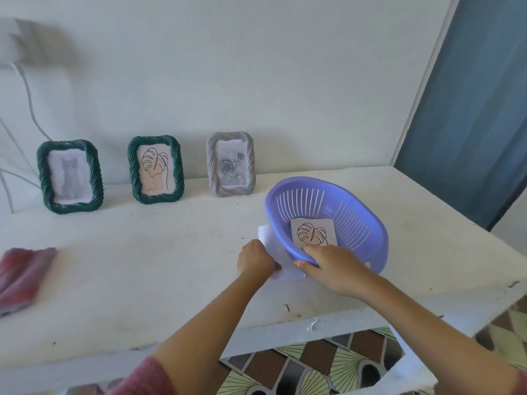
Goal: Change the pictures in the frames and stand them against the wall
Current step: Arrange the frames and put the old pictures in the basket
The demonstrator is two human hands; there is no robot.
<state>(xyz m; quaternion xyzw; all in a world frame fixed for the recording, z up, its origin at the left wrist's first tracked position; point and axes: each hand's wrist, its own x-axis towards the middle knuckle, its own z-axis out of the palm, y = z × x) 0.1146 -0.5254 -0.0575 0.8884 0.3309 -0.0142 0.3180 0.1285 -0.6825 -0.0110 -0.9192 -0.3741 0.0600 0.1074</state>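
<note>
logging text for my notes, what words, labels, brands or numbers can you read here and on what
No readable text anywhere.
Rose picture in the grey frame: faint marks along its top, too blurred to read.
Leaf picture in the purple basket: a drawing only.

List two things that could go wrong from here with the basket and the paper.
1. The right hand tips the basket by its rim; the leaf picture inside could slide out.
2. The left hand pinches the paper, which lies partly under the basket; pulling it now might crease or tear it.
</note>
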